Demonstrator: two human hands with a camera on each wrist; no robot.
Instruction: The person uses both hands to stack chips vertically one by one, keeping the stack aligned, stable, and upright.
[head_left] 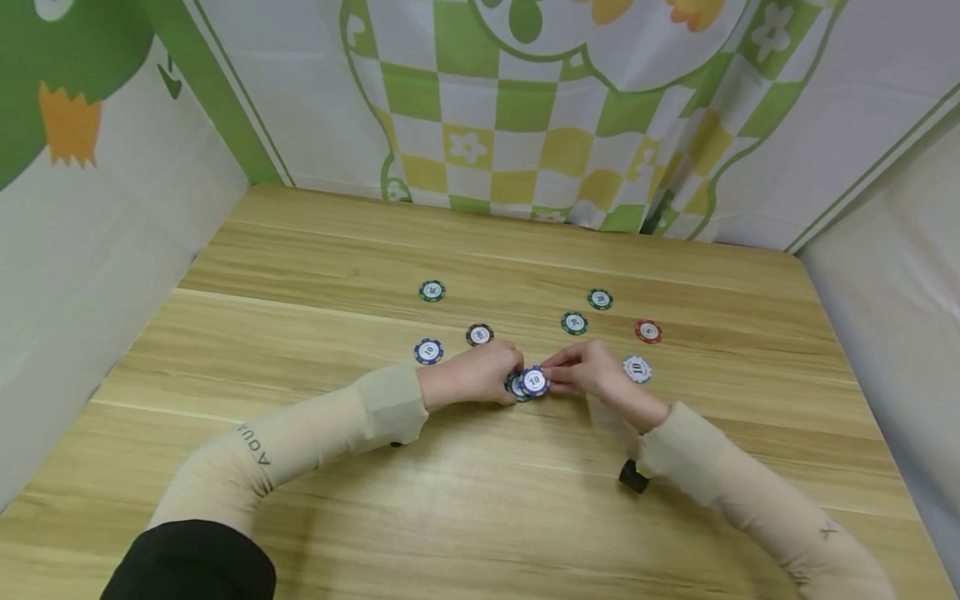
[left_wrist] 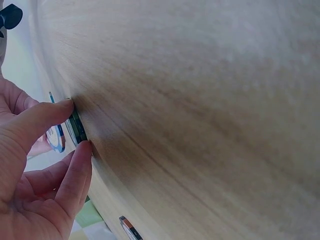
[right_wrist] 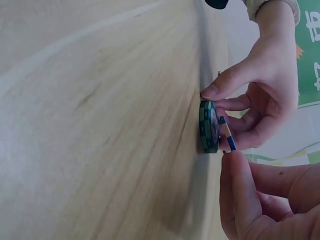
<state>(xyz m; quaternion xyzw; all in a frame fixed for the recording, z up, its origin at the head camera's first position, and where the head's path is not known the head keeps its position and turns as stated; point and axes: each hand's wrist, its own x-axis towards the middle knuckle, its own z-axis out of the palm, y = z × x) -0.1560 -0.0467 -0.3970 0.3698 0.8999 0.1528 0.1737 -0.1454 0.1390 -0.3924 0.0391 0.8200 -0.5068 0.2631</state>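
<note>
Near the table's middle, my left hand (head_left: 486,372) holds a short stack of green poker chips (right_wrist: 206,127) by its edges, thumb on one side and fingers on the other. The stack lies flat on the wood. My right hand (head_left: 595,372) pinches a blue poker chip (head_left: 535,381) marked 10 at its rim, between thumb and fingers. That blue chip is tilted slightly just above the stack and covers part of its top in the head view. In the left wrist view the blue chip (left_wrist: 56,138) shows beyond the green stack (left_wrist: 76,127).
Loose chips lie around: a blue one (head_left: 428,351), a black one (head_left: 480,334) and a green one (head_left: 432,291) on the left; two green (head_left: 574,322), a red (head_left: 648,331) and a pale one (head_left: 637,369) on the right. A patterned curtain (head_left: 517,100) hangs behind the wooden table (head_left: 480,517).
</note>
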